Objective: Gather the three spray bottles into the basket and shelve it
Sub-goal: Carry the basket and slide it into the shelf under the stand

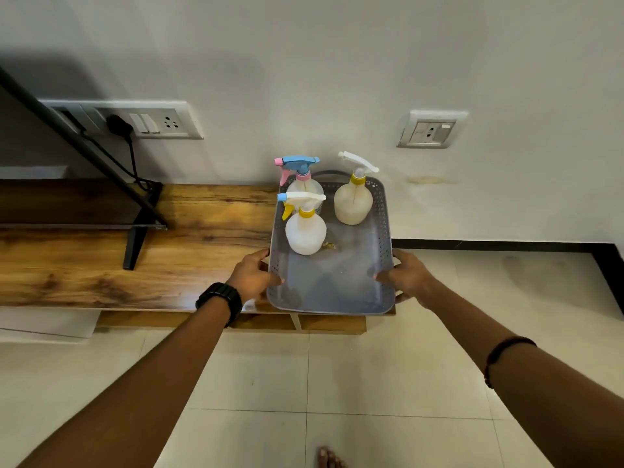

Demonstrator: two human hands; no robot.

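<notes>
Three translucent plastic spray bottles stand upright in the grey perforated plastic basket [385,231]; both hands grasp its side rims.

Left hand [251,276] and right hand [410,276] clasp opposite long rims near the front end; the basket sits at the right end of the wooden worktop [135,251], its right edge overhanging. Blue-and-pink-trigger bottle [301,179] and white-trigger bottle with yellow collar [353,201] stand at the far end, blue-tipped yellow-trigger bottle [305,229] nearer. Risks, as judged: load sits far from the grip, so a lift may dip the far end; tall bottles, loose on a smooth floor, could slide or topple; liquid could leak.
</notes>
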